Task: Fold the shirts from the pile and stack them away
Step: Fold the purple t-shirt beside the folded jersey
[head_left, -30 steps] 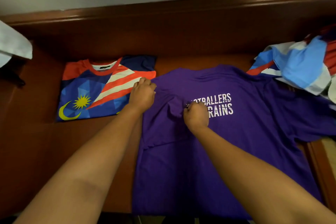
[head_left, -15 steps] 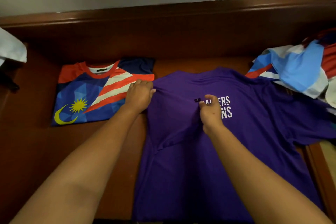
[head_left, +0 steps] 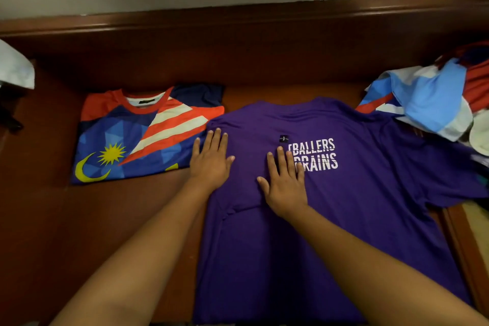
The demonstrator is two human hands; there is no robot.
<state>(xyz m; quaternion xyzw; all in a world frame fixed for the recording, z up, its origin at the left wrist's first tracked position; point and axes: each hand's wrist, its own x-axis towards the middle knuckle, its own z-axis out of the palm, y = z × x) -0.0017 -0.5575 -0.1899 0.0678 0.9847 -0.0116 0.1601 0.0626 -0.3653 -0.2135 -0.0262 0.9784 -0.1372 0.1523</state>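
A purple shirt [head_left: 357, 206] with white lettering lies spread on the brown wooden surface [head_left: 119, 219], its left side and sleeve folded over onto the body. My left hand [head_left: 211, 161] rests flat on the folded left edge, fingers straight. My right hand [head_left: 284, 180] presses flat on the folded part beside the lettering. A folded blue, red and white jersey [head_left: 143, 135] with a yellow moon and star lies to the left. A pile of unfolded shirts [head_left: 428, 98] in blue, white and red sits at the right.
A raised wooden ledge [head_left: 238, 16] runs along the back under a pale wall. A white object [head_left: 14, 69] juts in at the far left. The wooden surface's right rim [head_left: 460, 246] runs beside the purple shirt.
Both hands have let go of the purple fabric they pinched and now lie flat on it. The left side of the shirt has been folded over to the right and laid down.
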